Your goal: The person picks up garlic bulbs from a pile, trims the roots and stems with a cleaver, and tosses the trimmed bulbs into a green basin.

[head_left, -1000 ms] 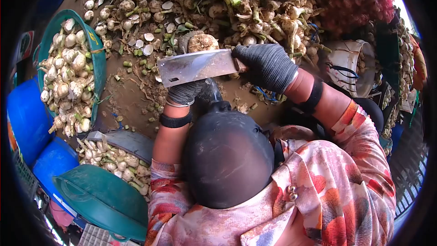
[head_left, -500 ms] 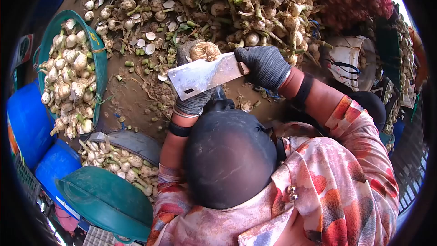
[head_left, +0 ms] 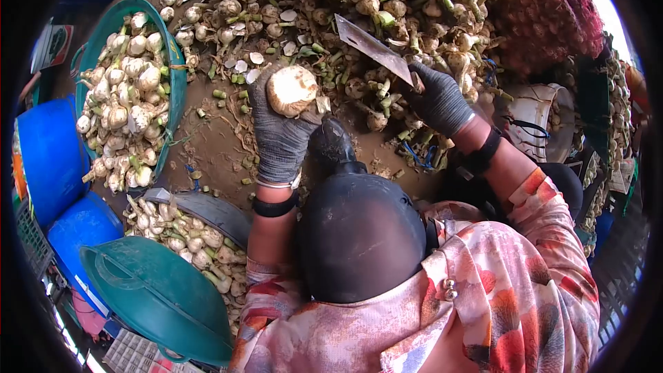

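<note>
My left hand [head_left: 282, 139], in a grey knit glove, is closed around a garlic bulb [head_left: 292, 90] with a broad pale face turned up. A short piece of stem [head_left: 322, 104] shows beside the bulb. My right hand [head_left: 442, 102], gloved alike, grips the handle of a cleaver [head_left: 373, 48]. The blade points up and left over the garlic pile, apart from the bulb. Beyond both hands lies a heap of garlic bulbs [head_left: 421, 10] with stems, and cut stem pieces [head_left: 219, 94] litter the brown ground.
To the left stands a green basin [head_left: 177, 72] piled with garlic, with blue tubs [head_left: 50, 159] near it. A grey container [head_left: 231, 221] of garlic and a dark green basin [head_left: 159, 297] sit lower left. A red mesh sack [head_left: 549, 17] and white bucket [head_left: 535, 107] are at right.
The cleaver has moved away from the bulb, up and to the right, with my right hand. My left hand has turned the bulb, and its pale face now shows.
</note>
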